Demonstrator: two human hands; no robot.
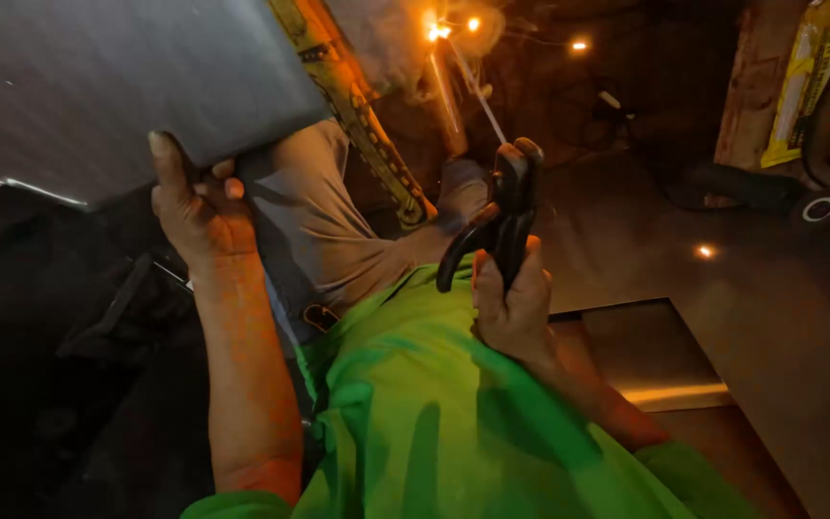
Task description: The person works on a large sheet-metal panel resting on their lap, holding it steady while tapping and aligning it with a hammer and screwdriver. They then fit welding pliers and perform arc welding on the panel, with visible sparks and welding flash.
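My left hand (194, 207) grips the lower edge of a flat grey panel (117, 82) that fills the upper left, thumb along its edge. My right hand (513, 303) is closed around a black welding electrode holder (501, 216). A thin rod (477, 91) runs up from the holder's jaws to a bright glowing point with sparks and smoke (439, 31) at the top centre. My bent knee in grey trousers (324, 226) and green shirt (434, 423) lie between the hands.
A yellow patterned strap or beam (357, 115) runs diagonally beside the weld point. Flat metal sheets (655, 351) lie on the floor at right. A black cable (742, 187), a small wheel (818, 209) and a yellow bag (804, 77) stand at the far right.
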